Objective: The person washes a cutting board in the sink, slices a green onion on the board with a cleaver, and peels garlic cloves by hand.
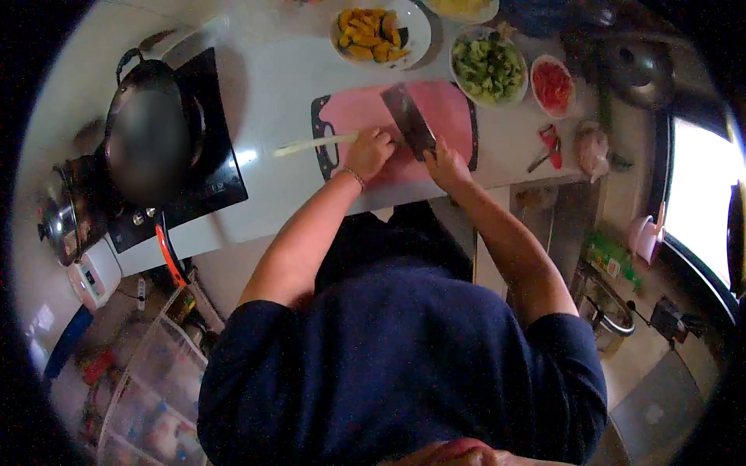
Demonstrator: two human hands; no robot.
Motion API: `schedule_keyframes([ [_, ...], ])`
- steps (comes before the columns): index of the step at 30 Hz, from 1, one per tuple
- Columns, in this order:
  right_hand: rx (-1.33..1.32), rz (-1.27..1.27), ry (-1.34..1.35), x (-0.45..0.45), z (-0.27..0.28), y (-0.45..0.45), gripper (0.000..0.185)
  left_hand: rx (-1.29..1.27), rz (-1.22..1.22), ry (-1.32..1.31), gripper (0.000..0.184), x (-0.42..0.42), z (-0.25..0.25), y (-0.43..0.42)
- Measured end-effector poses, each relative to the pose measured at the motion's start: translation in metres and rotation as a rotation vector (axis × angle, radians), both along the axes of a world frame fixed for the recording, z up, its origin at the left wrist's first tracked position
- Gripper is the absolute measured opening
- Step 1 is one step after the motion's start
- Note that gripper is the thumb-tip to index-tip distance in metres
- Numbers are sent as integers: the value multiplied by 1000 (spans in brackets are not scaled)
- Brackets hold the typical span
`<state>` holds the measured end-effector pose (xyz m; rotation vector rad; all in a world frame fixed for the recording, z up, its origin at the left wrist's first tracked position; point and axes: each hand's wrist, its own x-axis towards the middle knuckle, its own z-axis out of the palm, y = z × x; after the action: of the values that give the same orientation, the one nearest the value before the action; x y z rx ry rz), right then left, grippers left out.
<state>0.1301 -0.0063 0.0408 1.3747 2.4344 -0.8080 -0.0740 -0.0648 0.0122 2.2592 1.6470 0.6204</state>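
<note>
My right hand (447,165) is closed round the handle of a cleaver (407,116), whose broad dark blade slants up and left over the pink cutting board (350,105). My left hand (370,151) has its fingers curled over the end of a long, thin, pale vegetable stalk (315,143). The stalk sticks out left across the board's dark handle edge and over the white counter. The end under my left fingers is hidden. The blade stands just right of those fingers; whether it touches the stalk I cannot tell.
Behind the board stand a plate of pumpkin pieces (420,35), a bowl of chopped greens (489,66) and a dish of red shreds (552,85). A red-handled peeler-like tool (551,144) lies right. At left, a black wok (144,85) sits on the cooktop (221,147).
</note>
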Motion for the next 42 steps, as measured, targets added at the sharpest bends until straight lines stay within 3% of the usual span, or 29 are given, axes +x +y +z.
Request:
schedule_keyframes([
  [1, -141, -247, 153, 1, 15, 7, 33, 25, -11, 92, 15, -1, 2, 3],
  [4, -85, -245, 105, 1, 19, -1, 34, 156, 97, -98, 12, 2, -10, 1],
  [10, -96, -237, -83, 7, 41, 0, 29, 116, 42, -69, 16, -5, -24, 4],
  [13, -96, -120, -42, -2, 53, -8, 31, 45, 3, -84, 22, -7, -6, 2],
  [16, -28, 118, -23, -9, 68, -21, 34, -86, 140, -185, 25, -1, 16, 2],
  [19, -52, 157, -146, -13, 84, -27, 37, 22, 110, -145, 24, -1, 10, 4],
  [22, 56, 201, -127, -20, 43, -26, 40, -166, 201, -304, 23, 0, 25, 3],
  [25, 50, 192, -98, -37, 8, -8, 39, 3, -13, -210, 21, -6, 0, 4],
  [28, -147, -308, 146, -14, 19, 7, 39, -5, 92, -113, 19, -8, -6, 3],
  [31, -113, -263, 45, -15, 29, 1, 35, -17, 211, -318, 16, -3, -4, 0],
  [34, -55, -88, -22, -23, 51, -10, 36, -6, 92, -159, 16, -11, 6, -1],
  [35, -37, -4, -38, -25, 60, -17, 38, 48, 61, -68, 17, -12, -17, -2],
  [38, -50, 128, -80, -19, 73, -32, 32, -27, 79, -147, 16, -12, 7, 0],
  [42, 185, 242, -120, -27, 24, -32, 41, -30, 131, -214, 16, -7, 14, -2],
])
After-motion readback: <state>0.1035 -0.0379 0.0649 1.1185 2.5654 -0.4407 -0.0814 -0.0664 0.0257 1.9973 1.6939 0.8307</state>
